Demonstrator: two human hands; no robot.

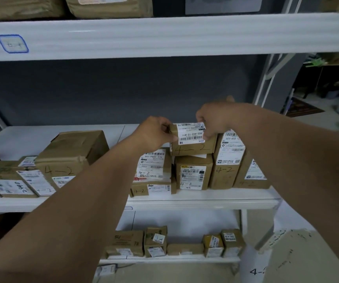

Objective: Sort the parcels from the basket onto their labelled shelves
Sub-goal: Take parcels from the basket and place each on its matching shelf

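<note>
Cardboard, taped and stiff, is what you are handling: the small parcel (pixel 193 139) marked 4-2 is sitting at frame centre atop another box (pixel 193 172) on the middle shelf (pixel 205 198). Working left to right, your left hand (pixel 154 132) is pinching its left end with curled fingers, and your right hand (pixel 213 119) is gripping its right end, fingertips over the white label (pixel 191 133). It is looking light and rigid, so you are probably safest holding the bare cardboard ends; the glossy label may be slippery. The stack is looking narrow, so it could be tipping toward the tall box (pixel 228 158) just right.
</note>
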